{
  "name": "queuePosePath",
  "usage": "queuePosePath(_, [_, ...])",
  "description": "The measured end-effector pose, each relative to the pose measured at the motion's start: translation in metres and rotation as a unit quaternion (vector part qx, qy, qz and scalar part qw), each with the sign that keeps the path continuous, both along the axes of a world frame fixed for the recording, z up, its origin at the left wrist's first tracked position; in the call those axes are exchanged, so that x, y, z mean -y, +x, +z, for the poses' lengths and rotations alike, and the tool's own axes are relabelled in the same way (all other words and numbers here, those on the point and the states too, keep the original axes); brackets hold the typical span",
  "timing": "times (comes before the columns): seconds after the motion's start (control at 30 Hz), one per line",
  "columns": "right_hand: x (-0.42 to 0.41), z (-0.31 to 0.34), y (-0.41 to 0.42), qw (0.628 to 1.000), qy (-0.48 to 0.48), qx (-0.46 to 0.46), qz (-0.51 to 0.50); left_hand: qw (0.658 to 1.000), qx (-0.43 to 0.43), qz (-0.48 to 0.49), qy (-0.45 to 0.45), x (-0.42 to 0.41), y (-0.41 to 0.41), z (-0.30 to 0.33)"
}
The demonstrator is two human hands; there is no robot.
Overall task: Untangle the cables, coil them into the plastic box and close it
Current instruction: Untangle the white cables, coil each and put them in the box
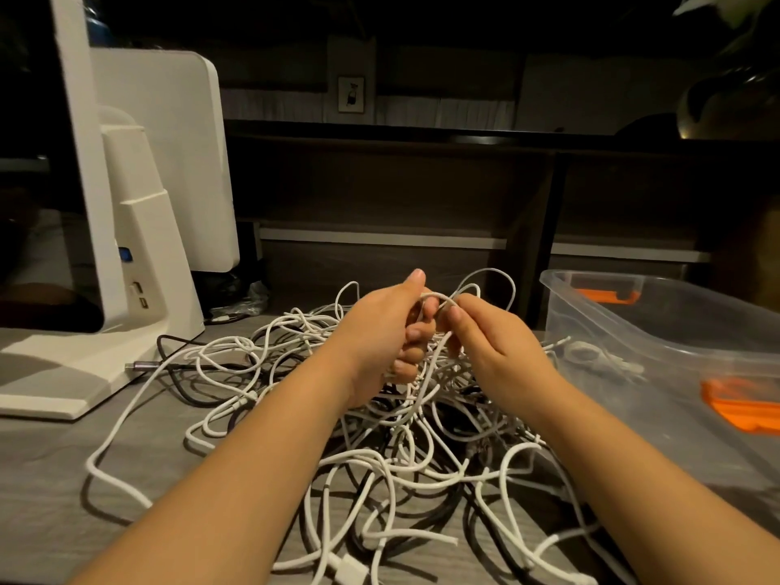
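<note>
A tangle of white and black cables (380, 449) sprawls over the grey desk in front of me. My left hand (380, 335) and my right hand (489, 344) are raised together above the middle of the pile. Both pinch the same white cable loop (437, 296) that arches between them, with further strands hanging from my curled fingers down into the heap. To the right stands the clear plastic box (658, 331) with orange clips; a white cable lies inside it. Its lid is not in view.
A white monitor stand (139, 255) with its base sits on the left of the desk (50, 479). A black cable with a metal plug (139, 366) lies beside that base. Dark shelving rises behind the desk.
</note>
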State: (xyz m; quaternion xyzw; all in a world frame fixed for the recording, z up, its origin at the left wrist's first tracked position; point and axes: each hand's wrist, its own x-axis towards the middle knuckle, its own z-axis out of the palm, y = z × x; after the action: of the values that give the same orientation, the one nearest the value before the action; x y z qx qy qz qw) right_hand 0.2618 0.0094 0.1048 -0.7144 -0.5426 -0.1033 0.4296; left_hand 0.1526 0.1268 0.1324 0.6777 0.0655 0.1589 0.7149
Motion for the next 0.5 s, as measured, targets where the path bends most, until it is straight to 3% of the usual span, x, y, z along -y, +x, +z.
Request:
queuePosePath(0.13, [0.000, -0.002, 0.002, 1.000, 0.021, -0.011, 0.000, 0.981, -0.051, -0.027, 0.185, -0.001, -0.003, -0.005])
queuePosePath(0.27, [0.001, -0.001, 0.000, 0.999, 0.020, -0.024, -0.011, 0.989, -0.074, -0.062, 0.115, 0.000, -0.002, -0.005])
queuePosePath(0.33, [0.000, 0.000, 0.001, 0.999, -0.005, -0.004, -0.034, 0.993, -0.025, -0.014, 0.114, -0.001, 0.002, -0.007])
queuePosePath(0.4, [0.000, 0.001, 0.003, 0.995, -0.047, 0.044, -0.072, 0.976, 0.068, 0.081, 0.188, -0.003, 0.007, -0.012])
queuePosePath(0.5, [0.001, 0.002, 0.007, 0.984, -0.094, 0.079, -0.128, 0.884, 0.234, 0.210, 0.347, -0.011, 0.011, -0.019])
